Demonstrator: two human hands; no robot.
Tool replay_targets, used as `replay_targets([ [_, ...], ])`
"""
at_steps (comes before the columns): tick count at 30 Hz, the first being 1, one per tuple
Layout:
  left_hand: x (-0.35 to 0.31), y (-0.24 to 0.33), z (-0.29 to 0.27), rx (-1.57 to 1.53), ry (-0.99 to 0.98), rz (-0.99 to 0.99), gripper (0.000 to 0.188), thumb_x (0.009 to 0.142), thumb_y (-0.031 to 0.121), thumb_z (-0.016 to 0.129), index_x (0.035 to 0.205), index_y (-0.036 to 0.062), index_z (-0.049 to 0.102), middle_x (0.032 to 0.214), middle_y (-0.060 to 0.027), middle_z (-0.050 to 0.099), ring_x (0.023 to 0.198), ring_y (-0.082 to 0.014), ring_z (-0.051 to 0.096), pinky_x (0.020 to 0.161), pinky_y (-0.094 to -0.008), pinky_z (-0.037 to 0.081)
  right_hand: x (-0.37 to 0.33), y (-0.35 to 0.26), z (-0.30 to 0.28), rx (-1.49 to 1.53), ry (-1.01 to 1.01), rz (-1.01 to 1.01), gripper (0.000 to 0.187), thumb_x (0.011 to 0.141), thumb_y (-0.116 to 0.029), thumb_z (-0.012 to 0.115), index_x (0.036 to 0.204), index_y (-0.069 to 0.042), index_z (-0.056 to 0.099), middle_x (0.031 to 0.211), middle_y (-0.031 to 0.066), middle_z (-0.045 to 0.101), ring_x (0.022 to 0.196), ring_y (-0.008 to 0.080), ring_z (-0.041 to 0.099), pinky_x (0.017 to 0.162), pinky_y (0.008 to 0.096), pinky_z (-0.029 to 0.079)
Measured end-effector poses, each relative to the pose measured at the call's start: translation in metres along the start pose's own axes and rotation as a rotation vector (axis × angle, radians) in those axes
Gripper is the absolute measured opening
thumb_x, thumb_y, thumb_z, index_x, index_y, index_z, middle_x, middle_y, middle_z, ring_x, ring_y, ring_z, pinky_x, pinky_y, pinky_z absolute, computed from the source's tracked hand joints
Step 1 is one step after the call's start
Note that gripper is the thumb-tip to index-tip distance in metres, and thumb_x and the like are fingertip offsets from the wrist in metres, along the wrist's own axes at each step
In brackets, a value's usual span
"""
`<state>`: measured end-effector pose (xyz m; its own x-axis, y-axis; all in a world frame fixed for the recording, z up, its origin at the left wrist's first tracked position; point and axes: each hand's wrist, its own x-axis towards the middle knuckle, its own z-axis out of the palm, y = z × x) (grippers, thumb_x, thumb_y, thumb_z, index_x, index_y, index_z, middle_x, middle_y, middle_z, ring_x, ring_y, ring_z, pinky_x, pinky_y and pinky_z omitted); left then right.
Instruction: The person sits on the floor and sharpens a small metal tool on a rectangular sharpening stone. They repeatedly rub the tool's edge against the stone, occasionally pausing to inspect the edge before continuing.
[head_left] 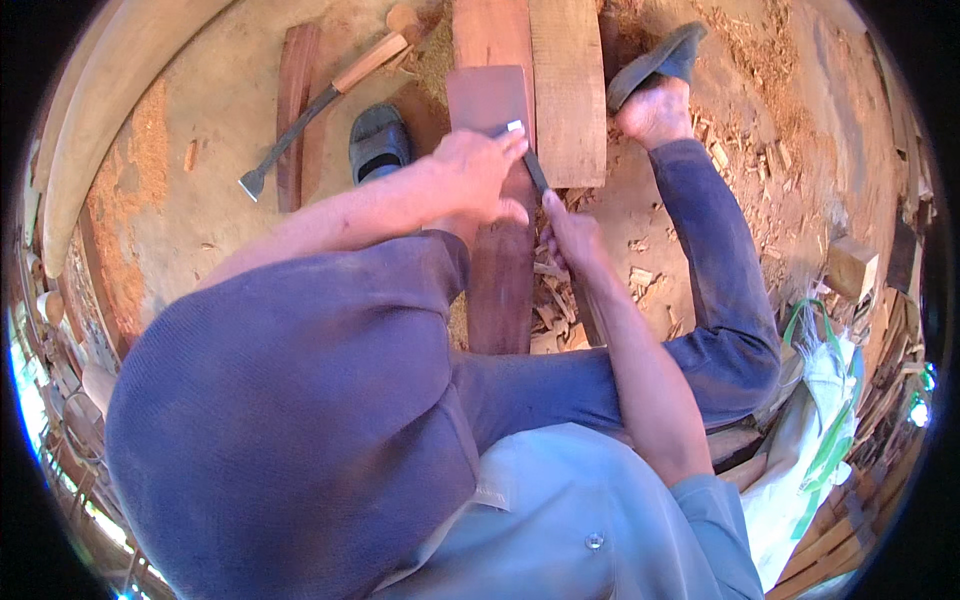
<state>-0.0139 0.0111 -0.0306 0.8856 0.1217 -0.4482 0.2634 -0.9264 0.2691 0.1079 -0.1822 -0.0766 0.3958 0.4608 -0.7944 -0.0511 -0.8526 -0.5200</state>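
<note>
Along the right edge of the reddish slab (488, 92), grasping a dark tool (536, 172) in the fingers of the right hand (576, 242); resting loosely spread fingers of the left hand (476, 164) at its bright tip (515, 127).

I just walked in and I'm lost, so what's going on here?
The person's right hand grips a dark tool, while the left hand has its fingers by the tool's bright tip, over a reddish slab on a long plank. A wooden-handled chisel lies across a reddish-brown board to the left.
</note>
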Motion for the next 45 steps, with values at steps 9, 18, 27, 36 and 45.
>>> replay_targets([
  [9, -0.011, 0.011, 0.001, 0.035, -0.01, 0.091, 0.107, 0.074, 0.071, 0.068, 0.147, -0.0016, 0.039, 0.144, -0.0193, 0.051, 0.104, -0.0389, 0.066, 0.086, -0.0476, 0.054, -0.017, 0.022, -0.014, -0.022, -0.061, 0.07, 0.074, 0.089, -0.071, 0.055, 0.066, -0.001, 0.067, 0.058, 0.007, 0.06, 0.049, 0.0178, 0.055, 0.048, 0.0327, 0.043],
  [18, -0.003, 0.002, 0.005, -0.035, -0.036, 0.092, 0.108, 0.075, 0.072, 0.067, 0.148, -0.0017, 0.036, 0.149, -0.0192, 0.046, 0.107, -0.0367, 0.066, 0.085, -0.0492, 0.055, 0.006, 0.015, -0.017, -0.027, -0.106, 0.005, 0.074, 0.092, -0.07, 0.053, 0.062, -0.003, 0.062, 0.054, 0.0044, 0.055, 0.044, 0.0144, 0.049, 0.043, 0.0299, 0.038],
  [27, 0.008, -0.008, -0.007, -0.025, -0.046, 0.009, 0.11, 0.073, 0.069, 0.072, 0.149, -0.0005, 0.035, 0.151, -0.0189, 0.043, 0.104, -0.0371, 0.067, 0.086, -0.0482, 0.055, 0.015, -0.02, -0.022, -0.048, -0.104, 0.006, 0.074, 0.091, -0.069, 0.054, 0.07, 0.001, 0.068, 0.061, 0.0098, 0.062, 0.05, 0.02, 0.058, 0.049, 0.035, 0.045],
  [36, 0.003, 0.001, 0.004, -0.004, -0.065, 0.034, 0.11, 0.075, 0.073, 0.066, 0.151, 0.0014, 0.034, 0.155, -0.0163, 0.039, 0.102, -0.0353, 0.068, 0.085, -0.045, 0.055, 0.008, -0.008, -0.028, -0.239, -0.094, 0.009, 0.076, 0.092, -0.069, 0.051, 0.07, 0.001, 0.069, 0.063, 0.0112, 0.064, 0.056, 0.0214, 0.06, 0.056, 0.0373, 0.047],
  [45, -0.015, 0.006, 0.014, 0.045, 0.023, 0.163, 0.111, 0.071, 0.073, 0.07, 0.147, -0.0017, 0.04, 0.148, -0.018, 0.048, 0.11, -0.0386, 0.06, 0.088, -0.0472, 0.054, 0.001, 0.015, -0.018, -0.171, -0.108, -0.008, 0.081, 0.092, -0.071, 0.047, 0.069, 0.003, 0.07, 0.063, 0.0154, 0.064, 0.062, 0.026, 0.064, 0.063, 0.0406, 0.05],
])
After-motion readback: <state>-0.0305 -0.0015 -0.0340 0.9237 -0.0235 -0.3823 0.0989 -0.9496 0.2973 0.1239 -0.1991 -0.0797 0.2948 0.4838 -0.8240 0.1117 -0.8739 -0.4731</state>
